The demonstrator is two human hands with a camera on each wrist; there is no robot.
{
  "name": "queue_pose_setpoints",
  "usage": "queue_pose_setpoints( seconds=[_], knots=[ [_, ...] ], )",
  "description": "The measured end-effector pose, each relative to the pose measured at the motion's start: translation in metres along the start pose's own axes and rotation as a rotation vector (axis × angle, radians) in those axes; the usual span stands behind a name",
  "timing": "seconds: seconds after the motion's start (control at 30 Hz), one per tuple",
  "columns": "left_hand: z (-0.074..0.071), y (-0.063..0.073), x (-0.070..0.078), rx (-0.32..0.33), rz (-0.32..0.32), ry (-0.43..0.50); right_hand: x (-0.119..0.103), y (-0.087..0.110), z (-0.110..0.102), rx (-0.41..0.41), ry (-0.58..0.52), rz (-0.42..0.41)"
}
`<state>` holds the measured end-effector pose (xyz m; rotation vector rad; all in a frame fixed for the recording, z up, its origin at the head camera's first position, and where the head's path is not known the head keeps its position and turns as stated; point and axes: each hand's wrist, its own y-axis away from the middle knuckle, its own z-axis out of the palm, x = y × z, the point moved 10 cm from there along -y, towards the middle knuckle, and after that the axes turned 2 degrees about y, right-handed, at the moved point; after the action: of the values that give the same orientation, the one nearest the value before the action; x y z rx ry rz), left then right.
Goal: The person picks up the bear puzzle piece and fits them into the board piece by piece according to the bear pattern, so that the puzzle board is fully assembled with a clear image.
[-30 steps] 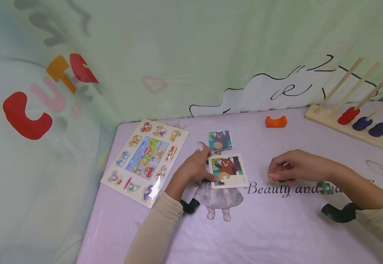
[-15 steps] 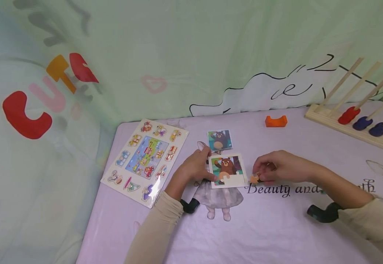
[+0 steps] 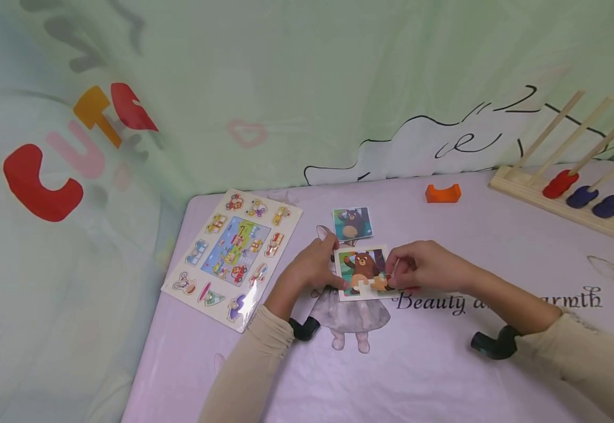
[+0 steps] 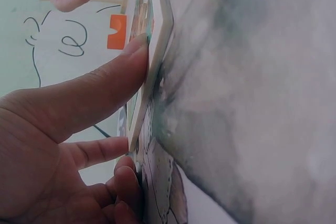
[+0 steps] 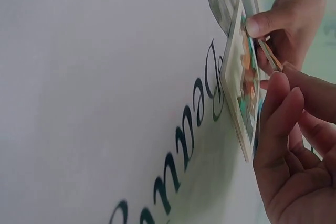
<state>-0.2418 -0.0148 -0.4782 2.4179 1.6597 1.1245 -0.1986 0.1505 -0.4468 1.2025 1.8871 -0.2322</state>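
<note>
My left hand point(image 3: 314, 267) holds the left side of a small bear jigsaw puzzle board point(image 3: 354, 298), its thumb on the face and its index finger at the far edge. My right hand point(image 3: 418, 265) pinches an orange-brown puzzle piece point(image 3: 379, 284) at the board's lower right. The right wrist view shows the piece point(image 5: 271, 56) tilted and apart from the board point(image 5: 239, 100). Bare pale wood shows along the board's lower part, where the piece partly covers it in the head view. A bear picture card point(image 3: 352, 224) lies just behind the board.
A vehicle peg puzzle point(image 3: 254, 294) lies at the left. An orange notched block point(image 3: 443, 194) sits toward the back. At the right back stands a wooden peg rack point(image 3: 529, 194) with red and blue pieces.
My right hand has moved left with the puzzle piece, from the open table to over the board. A small green piece on the table is now behind the right forearm. The left hand has stayed put.
</note>
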Motion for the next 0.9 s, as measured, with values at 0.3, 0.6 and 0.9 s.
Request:
queue_pose_setpoints(
  seconds=[0.3,0.6,0.9],
  knots=[
    [-0.001,0.0,0.001,0.0,-0.003,0.004,-0.003,-0.009,0.011,0.016,-0.037,0.026],
    [-0.001,0.0,0.0,0.004,-0.005,-0.003,-0.006,-0.016,0.018,0.03,-0.095,0.036],
    [-0.001,0.001,0.001,0.0,-0.009,-0.001,-0.005,-0.018,0.024,0.042,-0.094,0.051]
  ],
)
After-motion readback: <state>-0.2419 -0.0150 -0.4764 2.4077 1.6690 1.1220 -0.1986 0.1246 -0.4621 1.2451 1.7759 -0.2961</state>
